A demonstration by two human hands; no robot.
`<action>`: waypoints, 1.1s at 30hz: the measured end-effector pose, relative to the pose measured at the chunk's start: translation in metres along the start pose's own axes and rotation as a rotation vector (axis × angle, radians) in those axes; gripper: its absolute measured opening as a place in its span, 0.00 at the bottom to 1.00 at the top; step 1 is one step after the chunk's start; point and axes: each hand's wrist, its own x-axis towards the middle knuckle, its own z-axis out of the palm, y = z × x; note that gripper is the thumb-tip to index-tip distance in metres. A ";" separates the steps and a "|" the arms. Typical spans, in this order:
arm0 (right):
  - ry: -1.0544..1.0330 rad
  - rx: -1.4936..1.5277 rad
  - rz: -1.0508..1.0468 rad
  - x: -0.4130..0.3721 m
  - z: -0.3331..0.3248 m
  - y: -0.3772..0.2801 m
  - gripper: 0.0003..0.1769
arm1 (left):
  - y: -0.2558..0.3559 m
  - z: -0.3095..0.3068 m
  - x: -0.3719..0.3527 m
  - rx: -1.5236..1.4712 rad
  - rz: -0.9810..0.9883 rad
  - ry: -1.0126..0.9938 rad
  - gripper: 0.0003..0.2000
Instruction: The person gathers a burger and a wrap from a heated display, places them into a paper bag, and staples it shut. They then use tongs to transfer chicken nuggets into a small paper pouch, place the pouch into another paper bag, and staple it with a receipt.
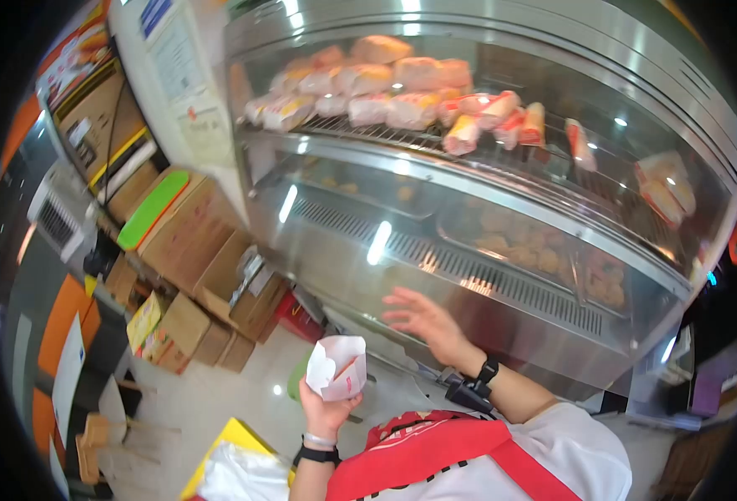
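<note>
A white paper bag (336, 367) with small red print stands upright and open at the top in my left hand (327, 407), whose fingers wrap round its lower part. My right hand (427, 324) is raised with its fingers spread, holding nothing, in front of the lower panel of a steel and glass display cabinet (502, 326). On the cabinet's upper rack lie several wrapped items (393, 108), some in red and white paper. Behind the lower glass are trays with several light brown pieces (523, 250).
Cardboard boxes (180, 242) are stacked left of the cabinet, one with a green lid (153, 209). A red bin (300, 316) stands by its lower left corner. A yellow-edged container with white plastic (243, 472) and a wooden stool (93, 442) are at the lower left.
</note>
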 end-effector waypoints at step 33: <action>-1.810 -0.367 -0.566 -0.132 0.170 0.011 0.10 | -0.262 0.002 -0.217 -0.634 0.946 0.474 0.33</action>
